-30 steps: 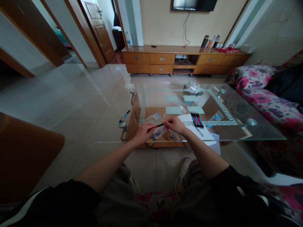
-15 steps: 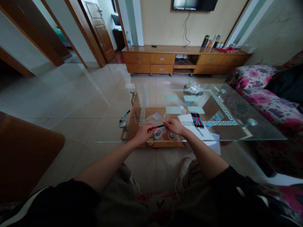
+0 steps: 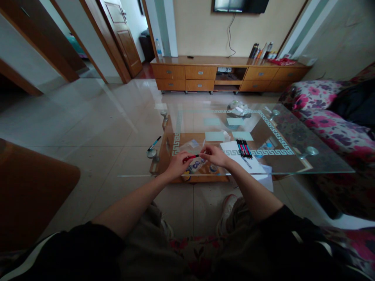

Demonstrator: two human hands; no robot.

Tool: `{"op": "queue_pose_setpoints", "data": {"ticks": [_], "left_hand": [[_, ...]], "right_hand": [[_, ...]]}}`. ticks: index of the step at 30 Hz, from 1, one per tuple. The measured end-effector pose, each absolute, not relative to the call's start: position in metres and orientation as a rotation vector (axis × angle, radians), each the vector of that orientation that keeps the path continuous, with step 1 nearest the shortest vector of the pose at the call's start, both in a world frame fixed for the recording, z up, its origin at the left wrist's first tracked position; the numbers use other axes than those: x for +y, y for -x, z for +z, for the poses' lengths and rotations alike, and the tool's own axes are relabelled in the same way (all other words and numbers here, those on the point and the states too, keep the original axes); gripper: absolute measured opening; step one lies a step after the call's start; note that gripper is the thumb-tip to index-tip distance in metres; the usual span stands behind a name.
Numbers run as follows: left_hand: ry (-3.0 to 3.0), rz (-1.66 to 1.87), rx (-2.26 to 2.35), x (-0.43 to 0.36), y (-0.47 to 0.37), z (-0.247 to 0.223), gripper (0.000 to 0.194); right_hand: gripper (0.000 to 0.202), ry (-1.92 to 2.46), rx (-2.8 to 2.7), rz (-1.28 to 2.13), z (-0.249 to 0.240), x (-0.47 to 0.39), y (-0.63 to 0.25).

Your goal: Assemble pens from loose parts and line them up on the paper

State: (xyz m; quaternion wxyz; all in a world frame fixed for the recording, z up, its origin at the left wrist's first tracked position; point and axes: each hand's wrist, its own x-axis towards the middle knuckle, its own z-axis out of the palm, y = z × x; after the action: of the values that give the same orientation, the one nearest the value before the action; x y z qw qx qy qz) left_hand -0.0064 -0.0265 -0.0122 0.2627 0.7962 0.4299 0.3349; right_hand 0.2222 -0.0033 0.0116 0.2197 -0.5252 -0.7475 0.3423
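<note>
A red pen with a black end [image 3: 190, 158] is held level above the near edge of the glass table. My left hand [image 3: 177, 164] is closed around its red part. My right hand [image 3: 216, 156] has its fingers pinched at the black end, which they partly hide. To the right of that hand, several red, blue and black pens [image 3: 244, 149] lie side by side on white paper [image 3: 230, 147]. A loose grey pen or refill [image 3: 247, 162] lies below them on the paper. Clear plastic packaging [image 3: 190, 146] is beneath my hands.
The glass tabletop [image 3: 319, 166] has a wooden shelf [image 3: 164, 166] under it. A blue-and-black pen [image 3: 154, 143] lies near the left table leg. At the back of the table stands a bowl with plastic wrapping [image 3: 238, 109]. A flowered sofa [image 3: 322, 121] stands at the right.
My right fingers have shifted and curled more at the pen's black end, so less of the black part shows. My left hand and the row of pens have stayed put.
</note>
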Motion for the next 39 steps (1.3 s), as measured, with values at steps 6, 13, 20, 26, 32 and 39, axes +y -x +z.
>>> {"op": "queue_pose_setpoints", "data": {"ticks": [6, 13, 20, 26, 32, 39], "left_hand": [[-2.164, 0.892, 1.166, -0.027, 0.007, -0.012, 0.019], [-2.186, 0.875, 1.154, -0.025, 0.008, -0.013, 0.021], [-2.173, 0.878, 1.153, -0.023, 0.009, -0.014, 0.019], [-2.158, 0.917, 1.13, -0.024, 0.01, -0.015, 0.018], [-2.135, 0.906, 1.139, -0.023, 0.008, -0.017, 0.024], [-1.934, 0.81, 0.995, -0.024, 0.006, -0.029, 0.035]], "right_hand": [[0.058, 1.513, -2.171, 0.924, 0.012, -0.004, -0.223], [0.049, 1.371, -2.283, 0.822, 0.013, -0.006, -0.223], [0.063, 1.427, -2.249, 0.958, 0.018, -0.009, -0.222], [0.066, 1.456, -2.215, 1.026, 0.017, -0.009, -0.222], [0.067, 1.498, -2.114, 0.985, 0.019, -0.008, -0.218], [0.054, 1.505, -1.779, 0.895, 0.01, 0.003, -0.224]]}}
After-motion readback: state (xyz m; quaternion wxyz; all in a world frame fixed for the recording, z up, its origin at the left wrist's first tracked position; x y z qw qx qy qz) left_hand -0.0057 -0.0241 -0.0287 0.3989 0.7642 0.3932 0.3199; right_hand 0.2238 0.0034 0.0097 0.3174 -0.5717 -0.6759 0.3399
